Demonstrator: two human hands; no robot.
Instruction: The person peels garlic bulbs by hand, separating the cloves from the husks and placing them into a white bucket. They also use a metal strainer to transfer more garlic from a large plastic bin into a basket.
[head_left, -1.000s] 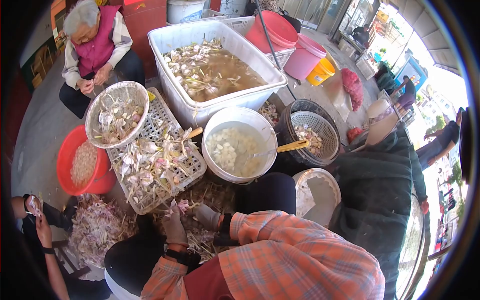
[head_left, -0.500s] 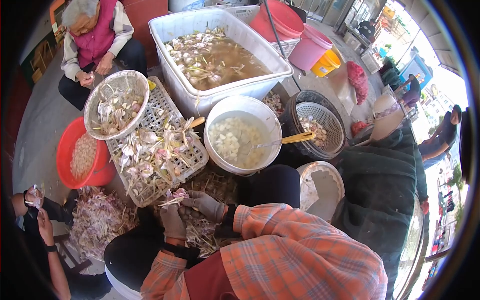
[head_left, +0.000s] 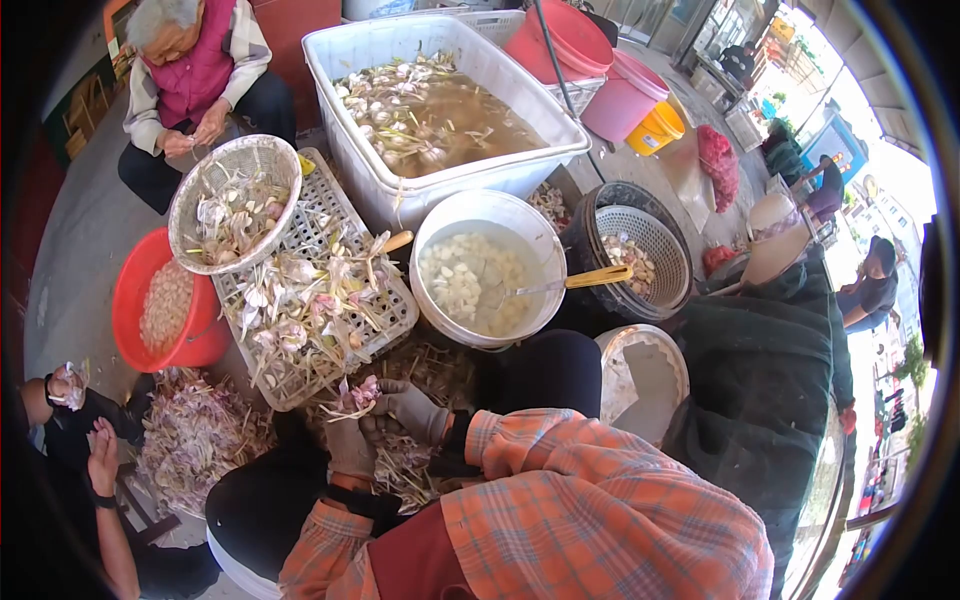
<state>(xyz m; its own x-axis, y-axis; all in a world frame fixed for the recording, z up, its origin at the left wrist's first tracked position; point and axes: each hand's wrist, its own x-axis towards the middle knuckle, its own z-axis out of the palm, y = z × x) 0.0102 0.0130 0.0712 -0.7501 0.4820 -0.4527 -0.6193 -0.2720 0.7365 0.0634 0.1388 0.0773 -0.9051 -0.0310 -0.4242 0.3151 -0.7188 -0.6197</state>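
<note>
My left hand (head_left: 347, 443) and my right hand (head_left: 408, 409), both in grey gloves, meet on a garlic bulb (head_left: 358, 393) with pinkish skin and a dry stalk, held over my lap. Below the hands lies a heap of garlic skins (head_left: 405, 462). Just beyond stands a white slatted crate (head_left: 325, 215) piled with unpeeled garlic. A white bucket (head_left: 487, 214) of peeled cloves in water sits to the right, with a yellow-handled ladle (head_left: 585, 279) resting in it.
A large white tub (head_left: 480, 172) of soaking garlic is at the back. A round basket (head_left: 236, 153) rests on the crate, a red basin (head_left: 135, 290) of cloves at left. One person sits far left peeling; another person's hands (head_left: 85, 440) work at lower left. A black colander bucket (head_left: 640, 235) stands right.
My hands have lifted the garlic bulb a little and drawn together on it. The view has shifted slightly downward. The person at lower left has moved their hands.
</note>
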